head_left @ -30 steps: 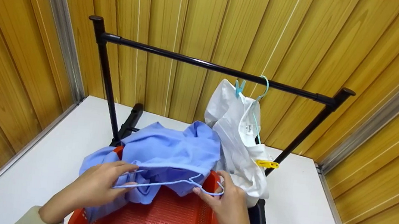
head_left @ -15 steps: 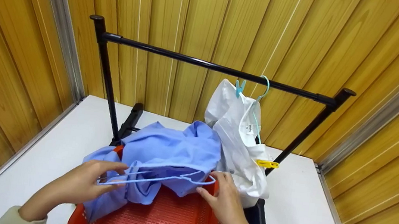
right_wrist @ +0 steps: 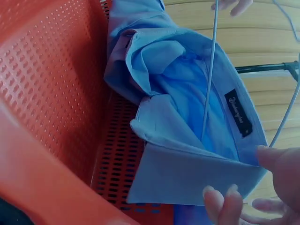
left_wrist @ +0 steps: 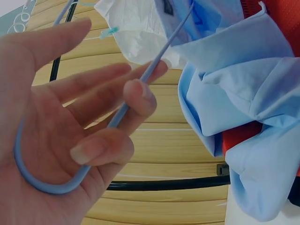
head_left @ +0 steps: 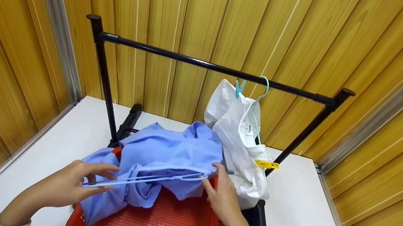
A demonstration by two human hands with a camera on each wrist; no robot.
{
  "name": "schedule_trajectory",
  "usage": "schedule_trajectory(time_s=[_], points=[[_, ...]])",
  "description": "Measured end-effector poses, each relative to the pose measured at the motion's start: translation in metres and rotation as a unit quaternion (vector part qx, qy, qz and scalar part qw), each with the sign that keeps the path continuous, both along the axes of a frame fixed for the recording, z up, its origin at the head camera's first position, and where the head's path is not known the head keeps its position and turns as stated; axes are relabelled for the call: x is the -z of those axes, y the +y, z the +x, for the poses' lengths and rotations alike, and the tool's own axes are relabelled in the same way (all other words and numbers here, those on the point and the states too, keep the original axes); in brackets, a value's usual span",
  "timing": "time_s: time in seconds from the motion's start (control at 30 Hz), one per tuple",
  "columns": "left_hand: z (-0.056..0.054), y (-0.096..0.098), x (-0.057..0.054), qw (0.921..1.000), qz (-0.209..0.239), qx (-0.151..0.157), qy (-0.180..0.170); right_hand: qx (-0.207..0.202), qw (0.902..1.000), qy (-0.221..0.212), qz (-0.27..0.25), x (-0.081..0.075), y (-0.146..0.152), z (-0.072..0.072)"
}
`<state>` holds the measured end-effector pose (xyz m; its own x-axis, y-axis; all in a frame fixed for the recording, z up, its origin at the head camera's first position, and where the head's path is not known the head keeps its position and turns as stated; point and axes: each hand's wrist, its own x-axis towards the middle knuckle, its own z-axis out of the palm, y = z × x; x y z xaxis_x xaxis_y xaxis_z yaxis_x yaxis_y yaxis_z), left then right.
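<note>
Basket (head_left: pixel 173 223), red, near side; blue shirt (head_left: pixel 171 145) heaped over its far left, neck opening (right_wrist: pixel 187 89) towards near right. Hanger's (left_wrist: pixel 118 116) long axis runs left-near to right-far, one wire inside neck opening. Right grip (head_left: pixel 220 194) nearer opening, pinching collar (right_wrist: pixel 201 173); left grip (head_left: pixel 72 183) curled round hanger's left end.

Seemingly a laundry booth: wood-look panels (head_left: pixel 204 18) meet at the far corners of the tabletop (head_left: pixel 300 215), enclosing a clothes rack (head_left: pixel 207 65), blue shirt (head_left: pixel 175 144) and red basket (head_left: pixel 212 220).
</note>
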<state>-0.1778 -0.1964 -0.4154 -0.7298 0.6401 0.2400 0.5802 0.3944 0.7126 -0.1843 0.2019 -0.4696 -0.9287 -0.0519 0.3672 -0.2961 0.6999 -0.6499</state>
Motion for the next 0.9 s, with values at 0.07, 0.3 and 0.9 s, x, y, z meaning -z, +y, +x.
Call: schedule_trajectory(time_s=[0.07,0.3,0.9], points=[[0.001,-0.004,0.003,0.9997,0.017,0.013,-0.007,-0.009,0.9998,0.0,0.018,0.002,0.0,-0.001],[-0.001,-0.028,0.011,0.998,0.042,0.026,-0.039,-0.033,0.9989,-0.032,0.009,0.004,0.005,-0.002],[-0.02,-0.069,0.025,0.9639,0.161,0.118,-0.176,-0.018,0.9949,-0.095,-0.029,0.001,0.016,-0.001]])
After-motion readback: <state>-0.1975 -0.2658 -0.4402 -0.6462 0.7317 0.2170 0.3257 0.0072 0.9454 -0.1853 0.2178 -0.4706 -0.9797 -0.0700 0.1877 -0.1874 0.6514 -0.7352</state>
